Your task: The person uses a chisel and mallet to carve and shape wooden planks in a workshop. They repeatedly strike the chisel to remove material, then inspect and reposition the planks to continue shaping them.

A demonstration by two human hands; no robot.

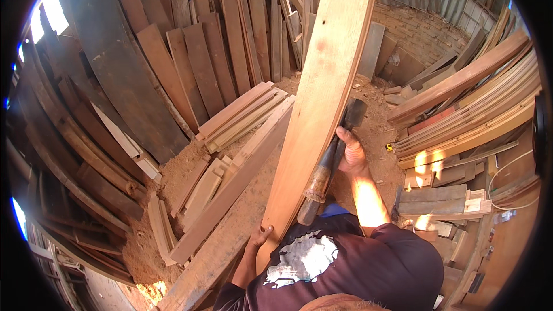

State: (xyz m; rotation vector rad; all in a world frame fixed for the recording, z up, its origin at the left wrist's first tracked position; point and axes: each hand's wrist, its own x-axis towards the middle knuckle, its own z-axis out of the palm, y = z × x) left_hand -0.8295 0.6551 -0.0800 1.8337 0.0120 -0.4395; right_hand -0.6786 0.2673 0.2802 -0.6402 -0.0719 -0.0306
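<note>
A long, pale brown plank (317, 92) slants up and away across the middle, from beside my body past the top of the view. At its near left edge my left hand (260, 237) is closed, thumb against the wood and the other fingers partly hidden. My right hand (352, 151) grips a dark-headed hammer (355, 113) together with what looks like a chisel (318, 184) with a worn handle. Both tools lie side by side along the plank's right edge; whether they touch it I cannot tell.
A thick timber beam (230, 242) runs diagonally under the plank. Cut strips (245, 116) lie on the sawdust floor. Boards (201, 63) lean at the back left. Stacked lumber (472, 109) and a small yellow tape measure (389, 147) are at right.
</note>
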